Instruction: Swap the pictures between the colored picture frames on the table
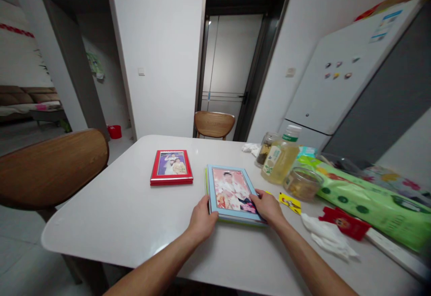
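Observation:
A light blue photo frame (pixel 232 218) with a pink portrait lies on top of a small stack, and a green edge shows beneath it. My left hand (pixel 204 217) grips the stack's near left side, thumb at the front corner. On the right side, my right hand (pixel 267 206) is closed around the edge, its thumb resting on the blue border. The undersides of the fingers are hidden. Farther left on the white table lies a pair of stacked red photo frames (pixel 171 181), the upper one with a couple's picture; neither hand touches them.
Along the right side of the table (pixel 111 224) stand a bottle of yellow liquid (pixel 282 156), glass jars (pixel 303 183) and a green tissue pack (pixel 367 197). A crumpled tissue (pixel 328 237) and a red packet (pixel 345 223) lie nearer. Wooden chairs (pixel 214 124) stand behind and left.

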Motion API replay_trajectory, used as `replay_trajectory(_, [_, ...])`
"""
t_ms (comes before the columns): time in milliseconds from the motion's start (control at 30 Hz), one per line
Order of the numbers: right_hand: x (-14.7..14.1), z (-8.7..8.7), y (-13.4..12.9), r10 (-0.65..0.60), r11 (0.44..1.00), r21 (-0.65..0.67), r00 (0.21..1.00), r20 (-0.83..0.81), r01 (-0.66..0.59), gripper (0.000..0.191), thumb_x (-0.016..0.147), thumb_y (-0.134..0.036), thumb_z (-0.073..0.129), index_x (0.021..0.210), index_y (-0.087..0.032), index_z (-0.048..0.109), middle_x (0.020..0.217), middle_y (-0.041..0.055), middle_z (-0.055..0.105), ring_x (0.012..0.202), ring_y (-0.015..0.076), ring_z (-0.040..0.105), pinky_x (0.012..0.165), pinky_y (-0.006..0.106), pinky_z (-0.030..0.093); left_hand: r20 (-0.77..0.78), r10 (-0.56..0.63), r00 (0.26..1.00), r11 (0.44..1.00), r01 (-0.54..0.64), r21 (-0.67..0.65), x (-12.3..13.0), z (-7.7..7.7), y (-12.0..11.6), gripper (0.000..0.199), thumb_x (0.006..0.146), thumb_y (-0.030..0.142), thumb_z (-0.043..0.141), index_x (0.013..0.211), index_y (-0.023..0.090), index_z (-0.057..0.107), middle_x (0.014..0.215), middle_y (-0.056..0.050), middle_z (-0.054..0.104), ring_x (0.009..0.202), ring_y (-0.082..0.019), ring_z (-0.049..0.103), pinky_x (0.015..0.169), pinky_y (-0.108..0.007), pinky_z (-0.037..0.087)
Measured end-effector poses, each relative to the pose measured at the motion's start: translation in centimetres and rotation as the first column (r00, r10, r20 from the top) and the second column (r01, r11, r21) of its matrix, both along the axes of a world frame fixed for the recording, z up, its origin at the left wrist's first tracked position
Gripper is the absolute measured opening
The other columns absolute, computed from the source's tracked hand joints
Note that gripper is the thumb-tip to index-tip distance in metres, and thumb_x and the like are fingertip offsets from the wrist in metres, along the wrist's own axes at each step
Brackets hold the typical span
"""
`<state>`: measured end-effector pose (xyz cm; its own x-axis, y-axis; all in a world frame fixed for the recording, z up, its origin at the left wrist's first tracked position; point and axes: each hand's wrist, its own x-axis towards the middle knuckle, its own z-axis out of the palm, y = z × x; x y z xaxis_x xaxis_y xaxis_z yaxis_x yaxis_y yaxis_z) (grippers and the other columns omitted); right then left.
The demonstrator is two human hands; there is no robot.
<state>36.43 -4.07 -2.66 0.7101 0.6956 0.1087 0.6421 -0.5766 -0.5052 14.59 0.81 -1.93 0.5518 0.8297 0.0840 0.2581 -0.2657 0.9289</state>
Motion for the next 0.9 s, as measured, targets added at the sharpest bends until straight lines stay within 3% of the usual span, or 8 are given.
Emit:
replay_trajectory(100, [0.4,-0.7,0.0,0.041,0.998,-0.050,0.999,0.031,-0.040,0.047,0.070,-0.033,0.043,0.109,-0.011,0.055,0.105,0.0122,0.060,0.095,0.0225,0.054,0.079,0.027,0.038,-0.064,-0.022,0.998,0.994,0.028,0.101,0.0,-0.8,-0.2,0.059,0.060,0.012,0.056,0.117,0.014,0.041,0.120,-0.012,0.047,0.108,-0.027,0.043,0.092,-0.034,0.032])
replay_trajectory(233, [1.2,-0.9,0.7,0.077,0.992,-0.104,0.995,0.069,-0.070,0.045,0.073,-0.035,0.039,0.110,-0.014,0.054,0.105,0.0106,0.060,0.094,0.0230,0.055,0.076,0.028,0.039,-0.216,-0.037,0.976,0.959,0.095,0.268,1.5,-2.0,0.5,0.068,0.060,0.003,0.048,0.125,0.012,0.032,0.132,-0.014,0.031,0.120,-0.027,0.030,0.097,-0.034,0.027])
replay_trajectory(467, [2.5,0.5,3.0,0.044,0.989,-0.147,0.987,0.157,-0.021,0.050,0.073,-0.036,0.037,0.109,-0.005,0.053,0.098,0.0186,0.060,0.088,0.0287,0.056,0.072,0.035,0.040,-0.265,-0.033,0.964,0.930,0.127,0.345,3.4,-1.3,3.6,0.068,0.059,0.008,0.054,0.124,0.011,0.034,0.128,-0.014,0.038,0.114,-0.025,0.039,0.094,-0.032,0.032])
replay_trajectory(533, [1.0,1.0,3.5,0.053,0.998,-0.040,0.965,0.258,-0.045,0.052,0.074,-0.034,0.036,0.113,-0.003,0.049,0.108,0.0201,0.054,0.100,0.0290,0.049,0.082,0.038,0.036,-0.272,-0.004,0.962,0.919,0.111,0.379,1.9,-0.6,5.0,0.070,0.059,0.012,0.059,0.124,0.012,0.034,0.130,-0.013,0.035,0.118,-0.024,0.033,0.098,-0.031,0.028])
replay_trajectory(600, [-1.9,1.6,4.4,0.122,0.977,0.124,0.938,0.325,-0.171,0.049,0.074,-0.032,0.036,0.112,-0.005,0.049,0.114,0.0175,0.051,0.106,0.0258,0.045,0.089,0.036,0.031,-0.272,0.070,0.960,0.905,0.053,0.422,-0.7,0.0,6.9,0.066,0.063,0.014,0.057,0.124,0.013,0.033,0.135,-0.012,0.027,0.124,-0.022,0.022,0.102,-0.033,0.016])
replay_trajectory(700, [-7.5,2.0,6.9,0.363,0.887,0.266,0.926,0.105,-0.378,0.045,0.074,-0.034,0.038,0.108,-0.008,0.053,0.104,0.0128,0.058,0.089,0.0188,0.055,0.082,0.030,0.038,-0.282,0.249,0.927,0.885,-0.099,0.454,-5.2,0.8,10.2,0.055,0.069,0.009,0.049,0.122,0.012,0.033,0.137,-0.014,0.020,0.127,-0.026,0.008,0.101,-0.047,0.002])
replay_trajectory(767, [-10.8,1.9,9.2,0.419,0.874,0.313,0.902,-0.102,-0.371,0.046,0.070,-0.036,0.045,0.106,-0.011,0.055,0.097,0.0115,0.061,0.085,0.0188,0.057,0.080,0.030,0.039,-0.311,0.311,0.898,0.879,-0.147,0.453,-7.7,1.0,11.8,0.049,0.066,0.007,0.052,0.113,0.011,0.041,0.133,-0.017,0.028,0.125,-0.030,0.010,0.099,-0.050,0.006])
replay_trajectory(900, [-14.1,1.0,13.0,0.360,0.898,0.356,0.897,-0.258,-0.258,0.047,0.061,-0.036,0.053,0.097,-0.006,0.059,0.088,0.0169,0.064,0.088,0.0262,0.057,0.078,0.036,0.040,-0.342,0.315,0.886,0.878,-0.135,0.459,-10.3,1.1,12.0,0.034,0.062,0.005,0.053,0.095,0.014,0.052,0.114,-0.014,0.049,0.119,-0.028,0.028,0.095,-0.039,0.024])
